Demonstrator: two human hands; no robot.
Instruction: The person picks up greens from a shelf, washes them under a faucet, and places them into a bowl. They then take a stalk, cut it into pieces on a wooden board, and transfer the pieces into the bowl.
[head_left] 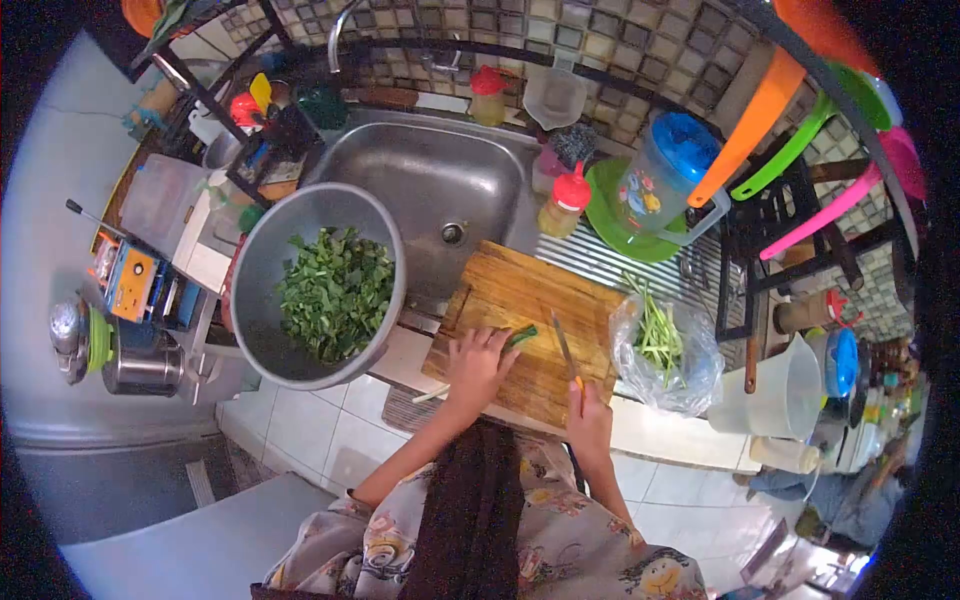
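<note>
On a wooden cutting board (535,285), my left hand (478,365) presses down on a small bunch of leafy greens (521,337). Green ends poke out past my fingertips, and a pale stalk (430,395) sticks out on the other side of the hand. My right hand (590,420) grips a knife (563,345) by its orange handle. Its blade points away from me over the board, a short way right of the greens. Beside the board at the left, a grey basin (252,295) holds a pile of chopped green leaves (338,290).
A metal sink (440,160) lies behind the basin. Right of the board is a clear plastic bag (690,375) with pale green stems (655,335). Behind stand a red-capped bottle (566,200), a green plate (605,195) and a blue-lidded jug (665,175). Long-handled utensils hang at upper right.
</note>
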